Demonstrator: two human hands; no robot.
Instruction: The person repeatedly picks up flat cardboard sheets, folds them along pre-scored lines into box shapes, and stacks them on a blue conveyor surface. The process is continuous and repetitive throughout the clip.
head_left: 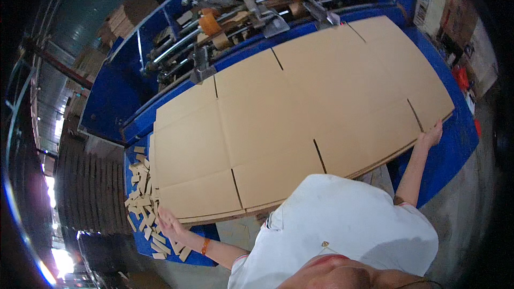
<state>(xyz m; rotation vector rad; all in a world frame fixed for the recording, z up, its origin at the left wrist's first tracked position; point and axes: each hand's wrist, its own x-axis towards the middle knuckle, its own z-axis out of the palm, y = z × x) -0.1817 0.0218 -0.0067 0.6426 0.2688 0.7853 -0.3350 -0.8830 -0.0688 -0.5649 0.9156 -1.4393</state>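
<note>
The person's white-shirted torso (342, 225) covers the near middle edge of the large flat slotted brown cardboard sheet (300, 107). The left hand (170, 223), lower left, hides the sheet's corner there. At the top, the blue machine with orange rollers (241, 5) runs off frame; far stacks at upper left are too dark to tell.

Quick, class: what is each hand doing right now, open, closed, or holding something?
Left hand: open, fingers spread against the near left corner of the cardboard stack.
Right hand: open, flat against the stack's right edge; nothing gripped.
</note>
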